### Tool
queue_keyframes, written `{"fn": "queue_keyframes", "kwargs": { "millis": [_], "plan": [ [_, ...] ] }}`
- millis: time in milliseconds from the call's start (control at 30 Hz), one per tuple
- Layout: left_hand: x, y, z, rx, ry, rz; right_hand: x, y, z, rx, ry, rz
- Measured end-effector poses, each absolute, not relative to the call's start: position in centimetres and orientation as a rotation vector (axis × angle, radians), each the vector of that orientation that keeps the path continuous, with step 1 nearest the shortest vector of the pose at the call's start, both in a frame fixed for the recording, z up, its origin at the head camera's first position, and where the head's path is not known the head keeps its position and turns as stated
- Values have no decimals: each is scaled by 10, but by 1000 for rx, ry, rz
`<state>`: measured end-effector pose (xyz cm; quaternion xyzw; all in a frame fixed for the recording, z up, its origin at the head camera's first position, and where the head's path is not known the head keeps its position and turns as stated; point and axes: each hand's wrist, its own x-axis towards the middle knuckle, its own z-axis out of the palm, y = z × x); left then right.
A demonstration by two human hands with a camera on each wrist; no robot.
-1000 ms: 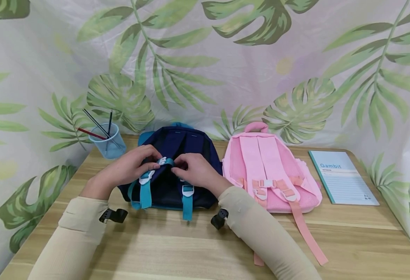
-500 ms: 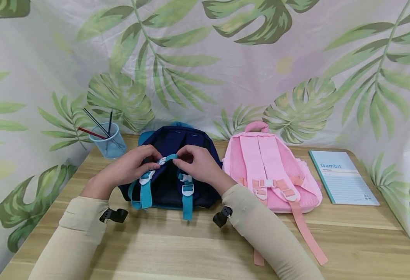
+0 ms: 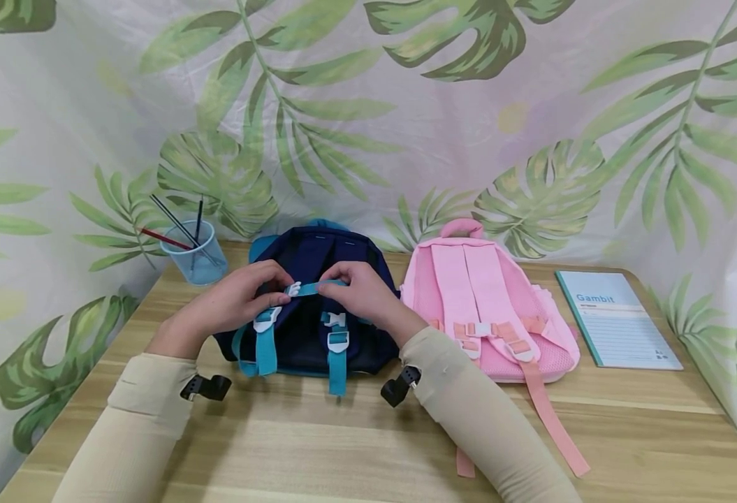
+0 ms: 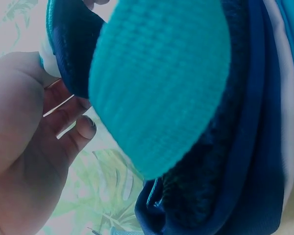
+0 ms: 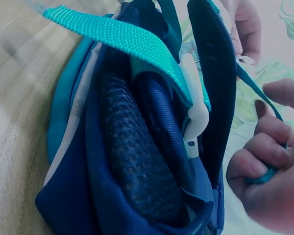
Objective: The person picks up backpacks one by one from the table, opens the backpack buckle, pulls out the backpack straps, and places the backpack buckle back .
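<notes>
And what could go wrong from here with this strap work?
The white plastic buckle sits at the fingertips of the left hand, so it might slip out if the woven teal strap is tugged.

The right hand grips that strap; a hard pull might drag the navy fabric backpack, as neither of the hands pins its body down.

The beige fabric right sleeve passes close by the salmon webbing end and could catch it.
</notes>
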<state>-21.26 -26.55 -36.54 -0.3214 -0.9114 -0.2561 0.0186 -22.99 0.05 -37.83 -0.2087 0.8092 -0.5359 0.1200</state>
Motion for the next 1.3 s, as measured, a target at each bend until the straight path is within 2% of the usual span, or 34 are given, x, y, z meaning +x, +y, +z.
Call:
{"fn": "queue_keyframes", "kwargs": {
  "millis": [600,1300],
  "plan": [
    [-212,-262,-371,-990,-2782,-819,-234,-14,-380,-431,2111,-1655],
    [-210,-264,-376,-951,-2758,-892,-232,-29,-380,-405,2061,-1678]
  ]
}}
